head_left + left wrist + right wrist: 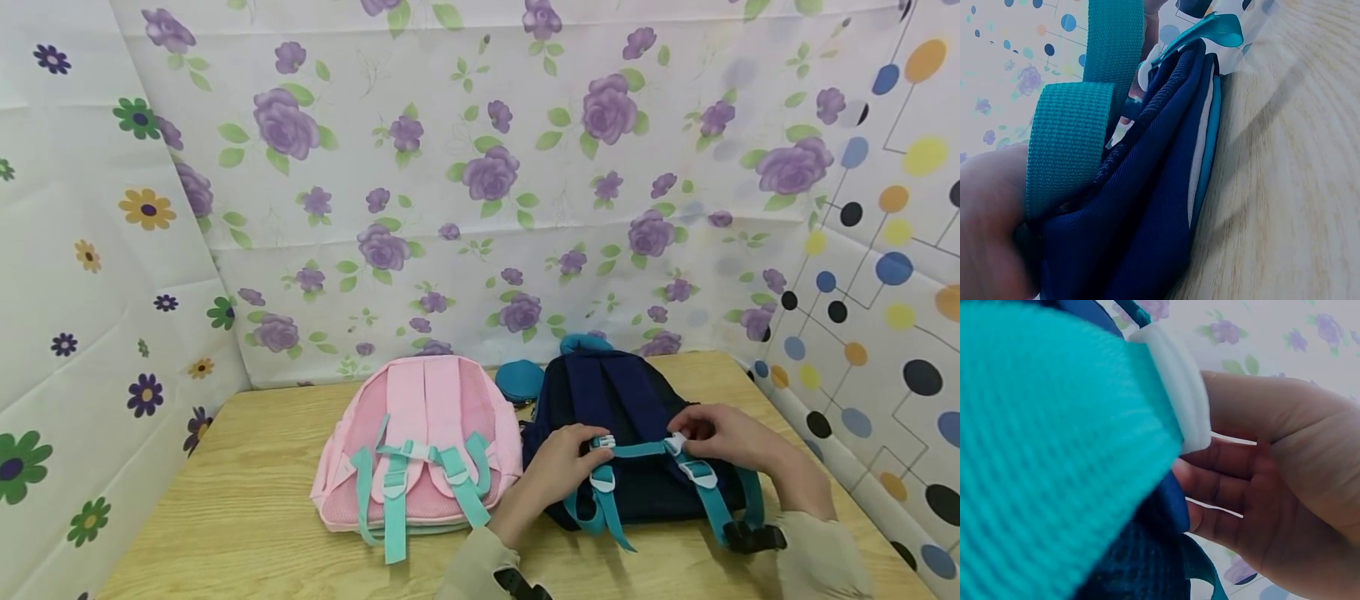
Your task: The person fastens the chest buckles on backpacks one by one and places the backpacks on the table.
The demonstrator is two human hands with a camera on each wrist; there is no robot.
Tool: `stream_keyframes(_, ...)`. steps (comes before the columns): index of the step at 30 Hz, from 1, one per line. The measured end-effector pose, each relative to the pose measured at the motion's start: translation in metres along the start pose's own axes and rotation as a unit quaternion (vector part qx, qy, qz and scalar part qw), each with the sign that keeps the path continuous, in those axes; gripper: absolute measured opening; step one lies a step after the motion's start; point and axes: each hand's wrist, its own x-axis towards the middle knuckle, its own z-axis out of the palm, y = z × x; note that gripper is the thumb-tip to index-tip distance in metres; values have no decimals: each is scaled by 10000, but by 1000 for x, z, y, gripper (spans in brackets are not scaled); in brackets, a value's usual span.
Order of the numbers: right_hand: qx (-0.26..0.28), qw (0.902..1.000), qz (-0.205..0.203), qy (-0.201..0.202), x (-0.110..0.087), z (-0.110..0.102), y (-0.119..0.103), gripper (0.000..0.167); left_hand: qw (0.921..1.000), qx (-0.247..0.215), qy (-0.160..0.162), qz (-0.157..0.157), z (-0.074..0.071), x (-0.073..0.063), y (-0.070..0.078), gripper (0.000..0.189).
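Observation:
A navy backpack (pixel 630 492) lies on the table with its shoulder straps facing up. Across those straps runs a teal chest strap (pixel 640 450), a white buckle at either end. My left hand (pixel 558 462) pinches the left white buckle (pixel 604 442) between thumb and fingers. At the other end, my right hand (pixel 727 435) pinches the right white buckle (pixel 677 443). Below hang teal webbing straps with white adjusters (pixel 699 474). In the right wrist view, teal webbing and a white adjuster (pixel 1179 387) partly hide the right fingertips.
A pink backpack (pixel 423 400) with mint straps lies close on the left, also straps up. Behind and between the bags sits a round blue pouch (pixel 519 381). Patterned cloth walls (pixel 450 208) stand around the wooden table (pixel 247 483). A black buckle (pixel 753 537) is by the right wrist.

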Motion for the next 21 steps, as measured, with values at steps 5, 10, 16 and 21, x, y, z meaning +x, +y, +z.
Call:
stream_keyframes(5, -176, 9996, 85, 192, -3, -3, 3, 22, 10000, -36, -6, -38, 0, 0, 0, 40)
stream_keyframes(10, -143, 9994, 154, 282, -6, -7, 4, 24, 10000, -70, -11, -70, 0, 0, 0, 40)
stream_keyframes(16, 130, 9995, -84, 266, -6, -8, 4, 27, 9999, -68, -27, -69, 1, 0, -1, 40)
stream_keyframes(21, 269, 9990, -166, 303, -5, -6, 2, 27, 10000, -59, -13, -47, 1, 1, -1, 40)
